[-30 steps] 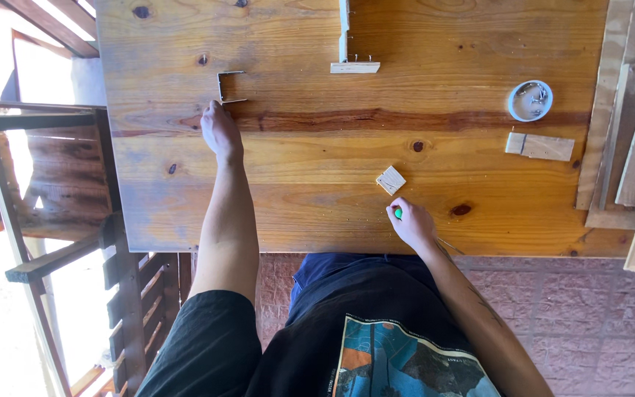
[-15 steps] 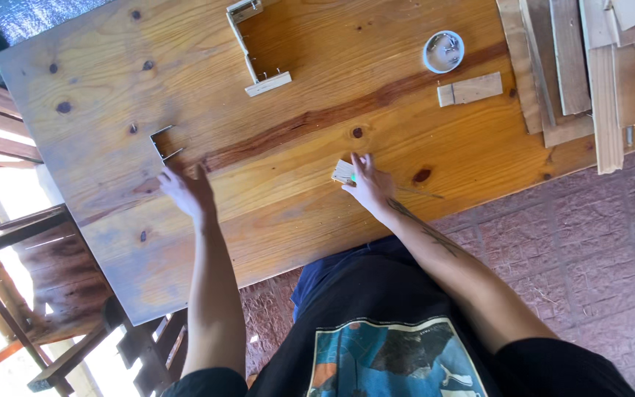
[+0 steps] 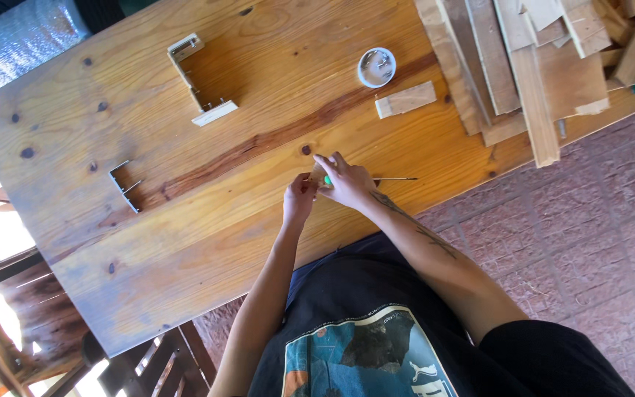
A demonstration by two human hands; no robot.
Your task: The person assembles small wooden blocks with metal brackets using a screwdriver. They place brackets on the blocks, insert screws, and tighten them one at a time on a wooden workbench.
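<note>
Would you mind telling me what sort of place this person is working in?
Probably a home or hobby woodworking spot, perhaps on a patio: a knotty wooden table over brick paving, offcut boards stacked at one end, and a small dish of hardware.

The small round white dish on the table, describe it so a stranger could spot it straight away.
Start at the pile of planks at the wooden table's far right end. Just left of it sits the small round white dish, above a short wood block. It is the only round, white thing there.
</note>
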